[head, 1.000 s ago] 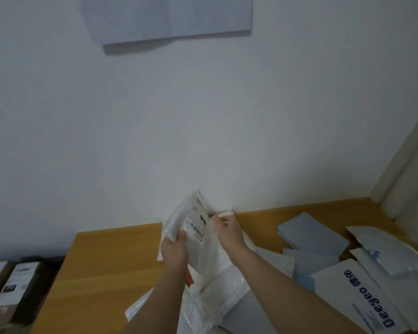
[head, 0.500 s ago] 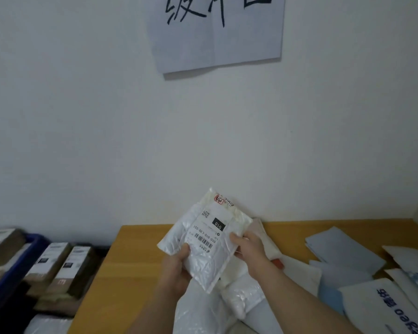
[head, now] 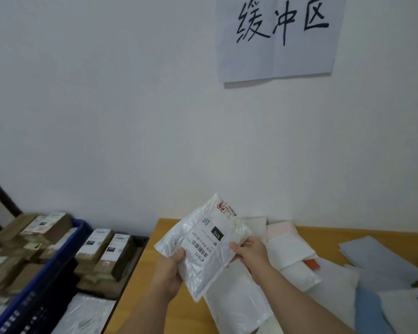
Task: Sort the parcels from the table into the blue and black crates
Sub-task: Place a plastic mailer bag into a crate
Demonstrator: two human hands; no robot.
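Observation:
I hold a white padded parcel [head: 204,247] with a printed label and barcode, tilted up over the left end of the wooden table [head: 140,280]. My left hand [head: 169,273] grips its lower left edge. At the parcel's right edge, my right hand [head: 251,254] pinches it. More white and grey-blue parcels [head: 290,256] lie piled on the table to the right. The blue crate [head: 48,263] stands at the left, filled with brown boxes. A black crate [head: 130,268] sits between it and the table, holding labelled brown boxes.
A white wall rises directly behind the table, with a paper sign [head: 279,37] taped high on it. A white plastic bag [head: 87,314] lies low in the black crate near the table's left edge. Grey-blue envelopes [head: 377,259] cover the far right of the table.
The view has swung left, bringing both crates further into sight. Both hands have lifted the parcel off the pile and turned its label toward me.

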